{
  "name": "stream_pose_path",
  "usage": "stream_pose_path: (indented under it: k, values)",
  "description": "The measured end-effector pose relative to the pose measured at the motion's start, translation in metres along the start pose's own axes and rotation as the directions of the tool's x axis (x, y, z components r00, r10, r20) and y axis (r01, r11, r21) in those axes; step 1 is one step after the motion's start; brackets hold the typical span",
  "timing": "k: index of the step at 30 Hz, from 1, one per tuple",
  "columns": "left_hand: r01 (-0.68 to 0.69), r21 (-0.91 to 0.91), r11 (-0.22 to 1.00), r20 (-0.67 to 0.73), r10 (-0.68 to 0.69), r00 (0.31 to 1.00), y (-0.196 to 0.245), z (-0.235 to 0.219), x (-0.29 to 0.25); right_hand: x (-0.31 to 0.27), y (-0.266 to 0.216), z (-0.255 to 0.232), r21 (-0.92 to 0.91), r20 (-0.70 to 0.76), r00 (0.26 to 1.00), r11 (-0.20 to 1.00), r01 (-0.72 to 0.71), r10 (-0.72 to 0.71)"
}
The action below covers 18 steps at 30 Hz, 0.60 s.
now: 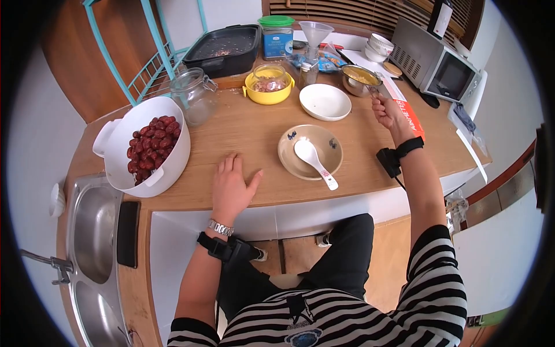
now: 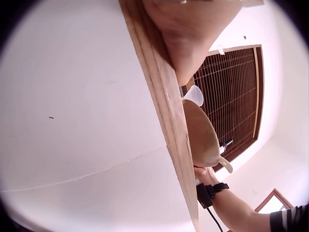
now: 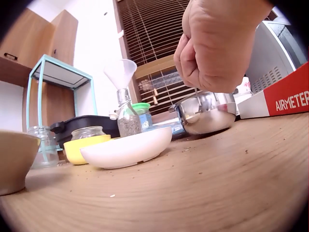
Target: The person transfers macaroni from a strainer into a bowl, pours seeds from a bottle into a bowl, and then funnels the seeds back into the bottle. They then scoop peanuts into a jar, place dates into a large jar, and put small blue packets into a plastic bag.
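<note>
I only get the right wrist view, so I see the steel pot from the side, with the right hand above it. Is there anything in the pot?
Observer: Yes. In the head view the pot holds something yellow; I can't tell what it is.

Operator: Good. The beige bowl at the left edge of my picture shows me only its outer wall. Anything in that?

Observer: A white spoon rests in it, its handle sticking out over the rim on the side nearest the person.
</note>
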<state>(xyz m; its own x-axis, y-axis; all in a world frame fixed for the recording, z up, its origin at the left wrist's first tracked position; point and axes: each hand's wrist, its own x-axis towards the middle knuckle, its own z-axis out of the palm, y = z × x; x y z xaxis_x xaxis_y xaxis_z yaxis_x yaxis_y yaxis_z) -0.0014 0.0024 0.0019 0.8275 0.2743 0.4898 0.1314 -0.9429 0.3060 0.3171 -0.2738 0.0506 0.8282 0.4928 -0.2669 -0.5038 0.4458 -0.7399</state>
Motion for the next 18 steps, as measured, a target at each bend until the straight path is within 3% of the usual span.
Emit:
stream_pose_path:
  k: [2,4,5,10,16,18]
  values:
    - [0.001,0.001,1.0,-0.009,-0.001,1.0,0.001,-0.002,0.0,-0.015,0.006,0.012,-0.012,-0.016,1.0,1.0,0.017,-0.017]
    - [0.003,0.001,1.0,-0.012,-0.003,1.0,0.001,-0.002,-0.001,-0.028,0.013,0.016,-0.117,-0.05,0.987,0.982,0.149,-0.155]
    - [-0.002,0.008,1.0,-0.016,0.002,1.0,0.001,-0.002,-0.001,-0.035,0.015,0.015,-0.122,-0.049,0.987,0.982,0.145,-0.152]
    - [-0.007,0.023,1.0,-0.034,0.008,0.999,-0.002,0.0,-0.001,-0.097,0.017,0.043,-0.2,0.051,0.964,0.943,0.264,-0.26]
    - [0.001,0.02,1.0,-0.025,-0.001,1.0,-0.003,0.002,-0.001,-0.165,0.038,0.101,-0.147,0.117,0.988,0.983,0.114,-0.097]
    - [0.07,-0.029,0.997,-0.03,-0.071,0.997,-0.004,0.001,-0.001,-0.178,0.057,0.123,-0.174,0.121,0.989,0.979,0.11,-0.09]
